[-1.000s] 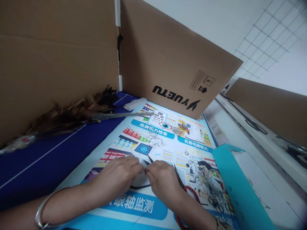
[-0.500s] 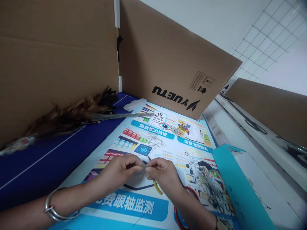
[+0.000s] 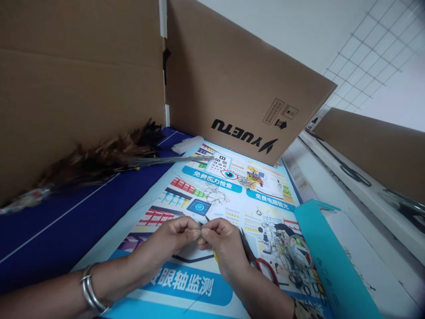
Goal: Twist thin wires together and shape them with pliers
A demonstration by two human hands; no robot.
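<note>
My left hand [image 3: 182, 234] and my right hand [image 3: 221, 241] meet fingertip to fingertip low over a printed poster [image 3: 223, 288]. Both are closed in a pinch. Whatever they pinch is too small and too covered by the fingers to name. Scissors with red handles [image 3: 265, 266] lie beside my right wrist, partly under the forearm. A sliver of a yellow-handled tool [image 3: 215, 255] shows below my right hand, which hides most of it; its kind cannot be made out.
Several thin wire loops and rings [image 3: 295, 252] lie heaped on the right, beside a turquoise folder [image 3: 328, 248]. A tangle of fine wire [image 3: 215, 193] sits farther back. Brown feathers [image 3: 102, 155] and a bundle of thin rods [image 3: 166, 160] lie on the left. Cardboard panels [image 3: 232, 79] stand behind.
My fingertips have come closer together, and my left forearm has shifted slightly right with its bangles. My right forearm has moved a little, showing more of the scissors' blades and less of the yellow handle.
</note>
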